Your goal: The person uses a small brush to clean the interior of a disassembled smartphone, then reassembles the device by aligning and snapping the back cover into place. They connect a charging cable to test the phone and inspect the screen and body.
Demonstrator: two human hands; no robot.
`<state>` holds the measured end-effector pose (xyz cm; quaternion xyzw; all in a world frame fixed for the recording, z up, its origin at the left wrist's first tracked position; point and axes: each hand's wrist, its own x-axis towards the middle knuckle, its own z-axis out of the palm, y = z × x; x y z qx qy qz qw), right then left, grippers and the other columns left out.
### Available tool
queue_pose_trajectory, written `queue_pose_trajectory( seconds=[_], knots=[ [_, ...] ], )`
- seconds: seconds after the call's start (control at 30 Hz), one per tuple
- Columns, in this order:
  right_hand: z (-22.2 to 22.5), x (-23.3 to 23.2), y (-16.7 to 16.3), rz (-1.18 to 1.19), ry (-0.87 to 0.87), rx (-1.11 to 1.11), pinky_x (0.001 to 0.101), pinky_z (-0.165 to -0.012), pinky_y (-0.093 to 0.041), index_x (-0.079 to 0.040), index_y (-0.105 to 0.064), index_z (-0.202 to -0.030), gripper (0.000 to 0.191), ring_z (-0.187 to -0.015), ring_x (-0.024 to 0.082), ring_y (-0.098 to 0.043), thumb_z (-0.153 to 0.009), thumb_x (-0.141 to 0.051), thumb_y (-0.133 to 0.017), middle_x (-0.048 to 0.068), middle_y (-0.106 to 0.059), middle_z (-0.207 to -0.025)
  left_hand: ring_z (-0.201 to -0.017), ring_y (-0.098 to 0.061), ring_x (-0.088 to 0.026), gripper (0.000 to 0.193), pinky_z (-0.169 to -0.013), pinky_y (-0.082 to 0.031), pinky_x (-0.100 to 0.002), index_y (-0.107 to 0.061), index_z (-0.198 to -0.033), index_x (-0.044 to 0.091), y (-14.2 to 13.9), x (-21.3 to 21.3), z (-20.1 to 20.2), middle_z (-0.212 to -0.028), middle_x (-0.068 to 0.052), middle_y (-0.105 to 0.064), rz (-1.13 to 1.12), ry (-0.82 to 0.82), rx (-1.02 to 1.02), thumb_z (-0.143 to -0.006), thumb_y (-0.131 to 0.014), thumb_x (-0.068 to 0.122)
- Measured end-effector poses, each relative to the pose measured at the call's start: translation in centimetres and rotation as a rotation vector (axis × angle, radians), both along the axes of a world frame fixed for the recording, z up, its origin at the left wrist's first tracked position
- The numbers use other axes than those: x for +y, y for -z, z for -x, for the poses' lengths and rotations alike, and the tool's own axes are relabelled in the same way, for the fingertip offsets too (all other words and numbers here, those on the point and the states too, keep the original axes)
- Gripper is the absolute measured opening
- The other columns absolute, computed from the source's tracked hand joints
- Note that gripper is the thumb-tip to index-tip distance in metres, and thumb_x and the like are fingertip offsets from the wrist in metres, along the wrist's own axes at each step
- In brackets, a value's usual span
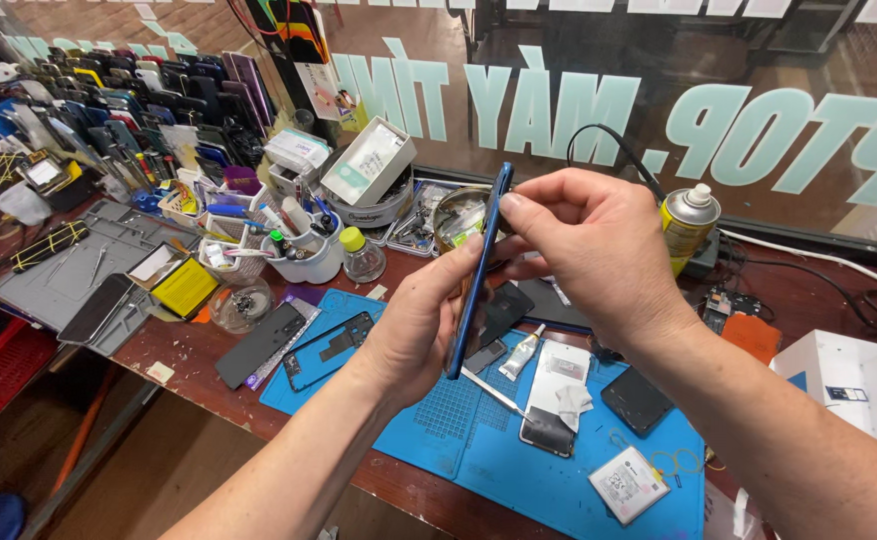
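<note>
Both hands held a blue phone [479, 270] edge-on above the desk [199, 345]: left hand [414, 325] gripped its lower half, right hand [584, 245] pinched the top edge, apparently inspecting its seam.

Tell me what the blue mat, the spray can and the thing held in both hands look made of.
Blue mat: likely silicone or rubber; matte, with a moulded grid of small squares.
Spray can: probably metal; glossy yellow body, white plastic-looking nozzle.
Phone frame, held edge-on by the left hand and the right hand: shiny blue rim, either metal or coated plastic; cannot tell which.
</note>
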<state>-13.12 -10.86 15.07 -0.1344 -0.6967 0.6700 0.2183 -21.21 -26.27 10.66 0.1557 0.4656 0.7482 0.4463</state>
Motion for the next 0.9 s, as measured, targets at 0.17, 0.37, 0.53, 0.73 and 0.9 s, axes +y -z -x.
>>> queue_pose_trajectory(
  seconds=[0.17,0.37,0.53,0.73,0.9],
  knots=[
    [0.2,0.8,0.4,0.077,0.051,-0.072,0.0281,-0.057,-0.063,0.001,-0.073,-0.097,0.016,-0.071,0.012,-0.074,-0.092,-0.013,-0.069,0.009,-0.076,-0.083,-0.092,-0.068,-0.008,0.051,-0.078,-0.057,-0.026,-0.069,-0.130,0.003,0.5,0.6,-0.2,-0.107,-0.003,-0.073,0.054,-0.066,0.291,-0.092,-0.071,0.038],
    [0.4,2.5,1.5,0.084,0.056,-0.191,0.0274,-0.056,-0.060,0.000,-0.074,-0.094,0.015,-0.070,0.013,-0.074,-0.092,-0.013,-0.068,0.008,-0.076,-0.082,-0.086,-0.068,-0.007,0.058,-0.072,-0.057,-0.025,-0.072,-0.125,0.006,1.5,1.5,0.4,-0.100,-0.003,-0.076,0.354,-0.210,0.613,-0.079,-0.079,0.042],
    [0.8,4.4,2.8,0.107,0.012,-0.292,0.0297,-0.058,-0.061,0.002,-0.073,-0.091,0.014,-0.070,0.015,-0.074,-0.091,-0.011,-0.067,0.009,-0.075,-0.084,-0.092,-0.076,-0.013,0.068,-0.079,-0.060,-0.029,-0.069,-0.125,0.007,1.7,2.2,1.0,-0.104,-0.006,-0.079,0.490,-0.257,0.849,-0.070,-0.083,0.045],
    [0.6,4.4,6.3,0.269,0.038,-0.358,0.0315,-0.061,-0.063,0.003,-0.067,-0.092,0.014,-0.068,0.019,-0.074,-0.092,-0.011,-0.064,0.013,-0.075,-0.084,-0.102,-0.075,-0.025,0.081,-0.087,-0.058,-0.037,-0.063,-0.128,0.006,3.1,2.5,0.9,-0.111,-0.014,-0.076,0.655,-0.280,1.047,-0.063,-0.086,0.047],
    [-0.6,4.8,7.4,0.319,0.135,-0.345,0.0309,-0.060,-0.062,0.004,-0.069,-0.091,0.014,-0.068,0.019,-0.073,-0.092,-0.009,-0.063,0.013,-0.074,-0.083,-0.108,-0.070,-0.031,0.079,-0.092,-0.055,-0.041,-0.063,-0.127,0.003,4.3,3.9,0.5,-0.114,-0.017,-0.072,0.622,-0.265,1.196,-0.064,-0.087,0.044]
  ],
)
